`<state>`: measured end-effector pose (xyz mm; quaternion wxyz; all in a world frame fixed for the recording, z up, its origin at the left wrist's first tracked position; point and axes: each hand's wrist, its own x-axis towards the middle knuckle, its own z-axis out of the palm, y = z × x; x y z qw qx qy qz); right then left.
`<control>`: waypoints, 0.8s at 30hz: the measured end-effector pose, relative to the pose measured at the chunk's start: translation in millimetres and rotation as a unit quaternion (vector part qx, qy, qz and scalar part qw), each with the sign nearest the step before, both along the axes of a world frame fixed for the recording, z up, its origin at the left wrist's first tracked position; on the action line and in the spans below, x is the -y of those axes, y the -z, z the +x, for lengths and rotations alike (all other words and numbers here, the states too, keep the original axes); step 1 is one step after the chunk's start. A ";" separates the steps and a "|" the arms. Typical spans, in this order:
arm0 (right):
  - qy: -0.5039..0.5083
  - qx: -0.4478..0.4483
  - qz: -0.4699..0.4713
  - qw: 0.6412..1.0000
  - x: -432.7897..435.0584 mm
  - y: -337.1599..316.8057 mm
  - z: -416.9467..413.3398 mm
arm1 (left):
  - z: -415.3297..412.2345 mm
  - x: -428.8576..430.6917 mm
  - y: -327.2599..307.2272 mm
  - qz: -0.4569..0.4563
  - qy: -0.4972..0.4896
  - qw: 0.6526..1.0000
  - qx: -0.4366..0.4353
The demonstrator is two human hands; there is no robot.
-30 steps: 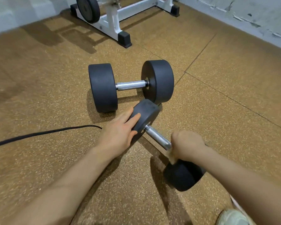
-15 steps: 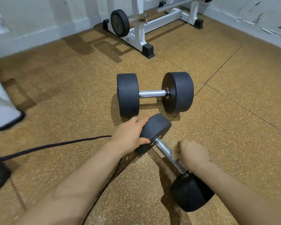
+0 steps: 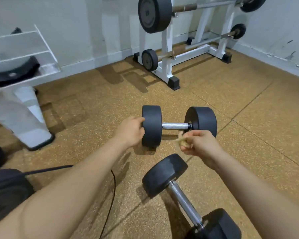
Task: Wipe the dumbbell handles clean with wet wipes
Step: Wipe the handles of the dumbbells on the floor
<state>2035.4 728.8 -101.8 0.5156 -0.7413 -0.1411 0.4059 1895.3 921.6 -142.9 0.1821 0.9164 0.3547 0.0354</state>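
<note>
I see the left grip (image 3: 130, 131) at the left end of the far dumbbell (image 3: 152, 125), which lies crosswise on the speckled brown floor (image 3: 259, 152). Its fingers are loosely bent and lie against the outer face of that black head, with the thumb near the upper rim. They are not wrapped around anything.

The right grip (image 3: 199, 145) is raised just in front of the same dumbbell. Its thumb and fingers pinch a crumpled, beige-looking wet wipe (image 3: 181, 141). The wad sits just below the far dumbbell's handle (image 3: 175, 125), a short chrome bar between the two heads. I cannot tell whether the wipe's upper tip touches the metal. It looks very near.

The near dumbbell (image 3: 164, 175) lies on the floor below my right forearm. It is angled from centre frame down towards the lower right edge. Its knurled handle (image 3: 185, 201) is bare, and neither grip touches it. The two dumbbells lie near each other but apart.

Beyond them a white barbell rack (image 3: 167, 49) stands against the wall. It carries bars with black weight plates (image 3: 154, 13) at several heights. A white frame (image 3: 24, 54) blurs the left edge. A thin black cable (image 3: 111, 192) runs across the floor under my left forearm, beside a dark bulky shape (image 3: 5, 192) in the lower left corner.
</note>
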 end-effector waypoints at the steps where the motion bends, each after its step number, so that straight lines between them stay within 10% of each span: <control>1: 0.011 -0.044 0.028 0.999 -4.4 4.2 0.0 | 12.0 -7.3 0.8 0.011 0.012 1.000 0.004; 4: -0.007 -0.041 0.026 0.999 -15.4 30.9 -0.3 | 48.6 -21.9 11.6 0.040 0.067 0.996 -0.045; 9: -0.174 0.318 -0.111 0.926 -47.1 75.9 22.9 | 95.8 -44.1 41.3 0.085 0.116 0.986 -0.088; 17: -0.153 0.477 -0.069 0.862 -139.0 139.2 59.7 | 103.4 -44.0 87.1 0.168 0.049 0.983 0.052; 24: -0.206 0.615 -0.270 0.712 -113.9 147.7 114.6 | 106.8 -49.2 86.8 0.159 0.050 0.985 0.045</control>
